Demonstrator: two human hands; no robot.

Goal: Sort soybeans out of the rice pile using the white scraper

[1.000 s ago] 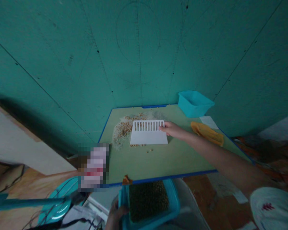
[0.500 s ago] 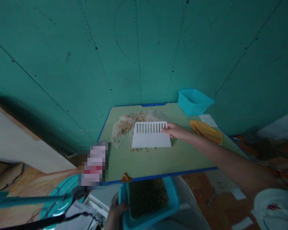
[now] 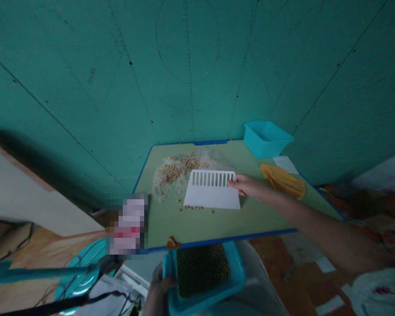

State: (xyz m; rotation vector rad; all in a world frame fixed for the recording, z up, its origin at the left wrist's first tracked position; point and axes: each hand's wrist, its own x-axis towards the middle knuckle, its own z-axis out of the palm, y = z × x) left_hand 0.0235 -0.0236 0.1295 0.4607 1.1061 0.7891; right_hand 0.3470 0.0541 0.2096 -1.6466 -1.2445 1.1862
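My right hand (image 3: 248, 186) grips the right end of a white slotted scraper (image 3: 212, 195) that rests on the pale green table (image 3: 217, 224). A few brown grains lie at the scraper's near edge. Behind it spreads a pile of white and brown grains (image 3: 177, 173). My left hand (image 3: 158, 287) holds a teal tray (image 3: 204, 272) of dark green grains just below the table's near edge.
An empty teal tub (image 3: 266, 138) stands at the table's back right, with an orange cloth (image 3: 283, 180) and a white card (image 3: 285, 164) beside it. A blurred pink and white object (image 3: 128, 226) sits at the table's left corner. A teal wall rises behind.
My right hand has drawn the scraper toward me and a little to the right, dragging several brown grains out of the pile. The tray in my left hand stays under the table edge.
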